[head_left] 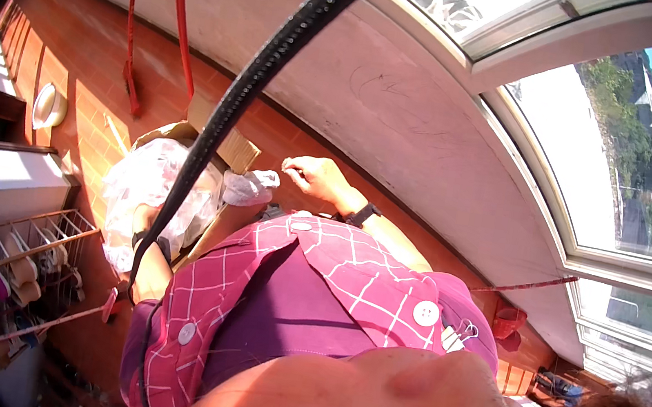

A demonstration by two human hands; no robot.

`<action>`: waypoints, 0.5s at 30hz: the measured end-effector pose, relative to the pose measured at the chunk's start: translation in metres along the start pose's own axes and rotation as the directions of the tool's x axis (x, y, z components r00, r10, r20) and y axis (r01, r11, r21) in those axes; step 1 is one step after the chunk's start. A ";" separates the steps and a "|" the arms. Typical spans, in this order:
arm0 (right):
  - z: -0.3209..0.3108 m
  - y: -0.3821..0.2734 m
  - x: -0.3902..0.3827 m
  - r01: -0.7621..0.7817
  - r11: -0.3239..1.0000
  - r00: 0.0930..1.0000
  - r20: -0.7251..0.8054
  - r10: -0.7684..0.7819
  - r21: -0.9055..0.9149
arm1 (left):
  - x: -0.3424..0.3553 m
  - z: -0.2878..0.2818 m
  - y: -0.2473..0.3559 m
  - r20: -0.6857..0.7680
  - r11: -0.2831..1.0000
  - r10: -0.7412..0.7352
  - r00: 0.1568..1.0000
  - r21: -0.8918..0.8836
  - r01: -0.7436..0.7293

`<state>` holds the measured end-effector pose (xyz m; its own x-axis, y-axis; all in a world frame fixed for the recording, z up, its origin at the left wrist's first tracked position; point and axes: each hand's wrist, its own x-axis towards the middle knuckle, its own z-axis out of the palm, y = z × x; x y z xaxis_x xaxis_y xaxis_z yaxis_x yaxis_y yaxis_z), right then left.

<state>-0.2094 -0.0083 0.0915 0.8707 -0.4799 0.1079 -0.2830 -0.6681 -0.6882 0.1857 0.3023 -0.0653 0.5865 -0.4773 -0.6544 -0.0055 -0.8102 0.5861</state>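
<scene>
My right hand [315, 176] hangs above the red tiles near a cardboard box [241, 149], fingers curled, holding something small or nothing; I cannot tell. Just left of it is a pale bundled cloth [247, 186] on the box's edge. My left hand [146, 217] reaches into pinkish-white plastic bags [144, 175] in the box, its fingers hidden. A black cable [243, 85] crosses the view in front of it.
A white basin [49, 106] sits on the floor at left, below a drying rack [27, 251] to its rear. Red-handled tools [180, 11] lean on the pale wall [388, 105]. A red bucket [508, 322] stands at right under windows [604, 158].
</scene>
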 end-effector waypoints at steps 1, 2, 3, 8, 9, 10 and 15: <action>-0.003 0.002 -0.001 0.037 0.999 0.999 -0.037 -0.036 0.031 | 0.007 -0.001 0.005 -0.001 0.997 0.015 1.000 0.077 -0.015; -0.007 0.002 -0.004 0.020 0.999 0.991 -0.135 -0.016 0.025 | 0.024 -0.009 0.033 0.011 0.981 0.059 0.998 0.185 -0.060; -0.009 0.001 0.003 0.042 0.997 0.996 -0.078 -0.037 0.071 | 0.016 -0.014 0.022 -0.043 0.972 0.051 0.998 0.230 -0.040; -0.041 0.008 -0.030 -0.033 0.991 0.973 -0.231 0.002 -0.131 | -0.004 -0.052 0.099 -0.210 0.836 0.204 0.956 0.545 -0.059; -0.051 0.008 -0.036 -0.084 0.986 0.962 -0.271 0.042 -0.145 | -0.014 -0.056 0.121 -0.241 0.807 0.252 0.937 0.587 -0.066; -0.059 0.007 -0.042 -0.122 0.982 0.951 -0.301 0.074 -0.144 | -0.034 -0.062 0.138 -0.280 0.790 0.297 0.913 0.610 -0.070; -0.109 0.010 -0.086 -0.310 0.945 0.799 -0.509 0.319 0.106 | -0.117 -0.042 0.236 -0.284 0.705 0.586 0.759 0.641 -0.304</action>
<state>-0.3311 -0.0357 0.1536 0.4004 -0.8865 0.2321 -0.4941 -0.4222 -0.7600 0.1495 0.1808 0.1697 0.6719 -0.7404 -0.0171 -0.7015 -0.6437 0.3057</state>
